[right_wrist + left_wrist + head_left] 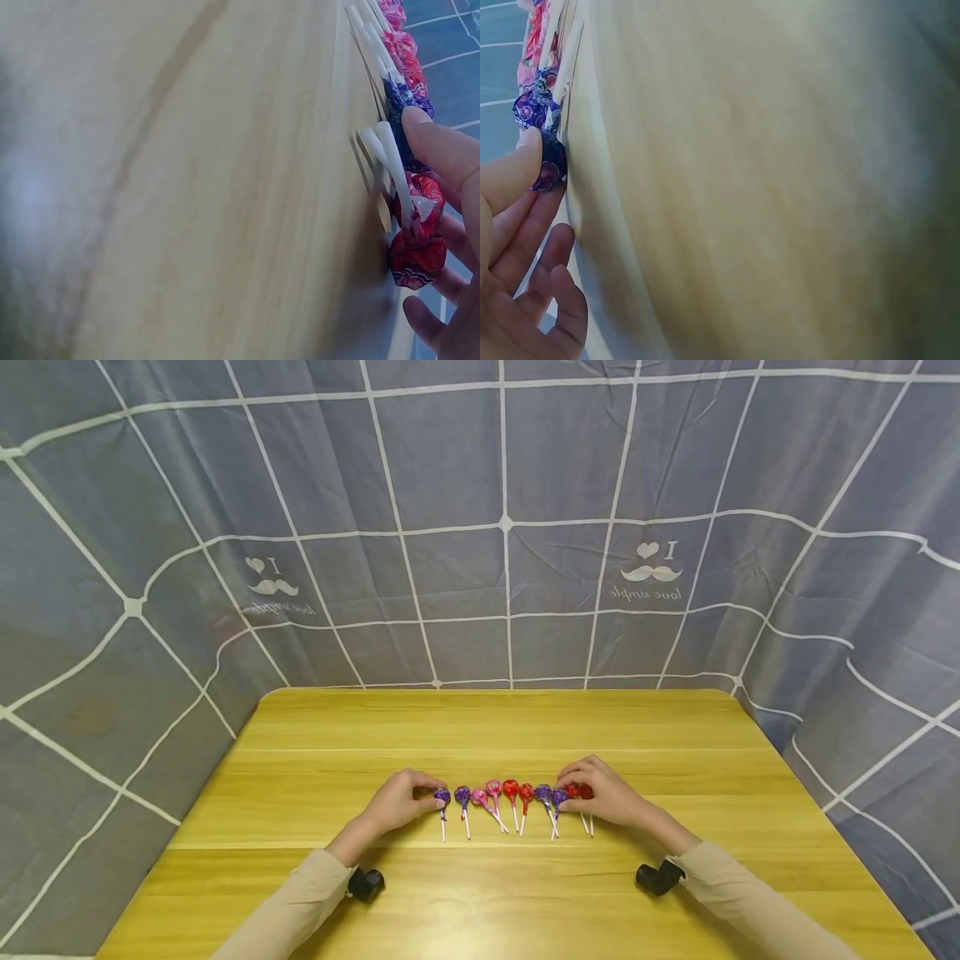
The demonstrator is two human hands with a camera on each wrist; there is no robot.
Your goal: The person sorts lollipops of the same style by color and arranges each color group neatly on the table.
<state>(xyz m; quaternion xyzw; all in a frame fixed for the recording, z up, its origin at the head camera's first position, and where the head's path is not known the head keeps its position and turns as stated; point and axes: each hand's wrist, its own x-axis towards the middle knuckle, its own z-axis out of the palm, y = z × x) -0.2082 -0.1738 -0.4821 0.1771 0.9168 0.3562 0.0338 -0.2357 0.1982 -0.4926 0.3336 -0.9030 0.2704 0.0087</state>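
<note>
Several wrapped lollipops lie in a row on the wooden table, sticks toward me. At the row's left end my left hand (403, 798) pinches a purple lollipop (442, 795) by its head, between thumb and fingers in the left wrist view. Beside it lies another purple lollipop (462, 795). Toward the right end, my right hand (606, 795) pinches a purple lollipop (559, 797), thumb (429, 136) on its wrapper. A further purple lollipop (543, 793) lies against that one. Two red lollipops (418, 259) sit by the right hand's fingers, partly covered in the head view.
Pink lollipops (493, 787) and red lollipops (511, 788) fill the middle of the row. The yellow wooden table (495, 902) reaches back to a grey curtain (450, 577) with white lines. Black wrist devices (366, 884) hang beneath both sleeves.
</note>
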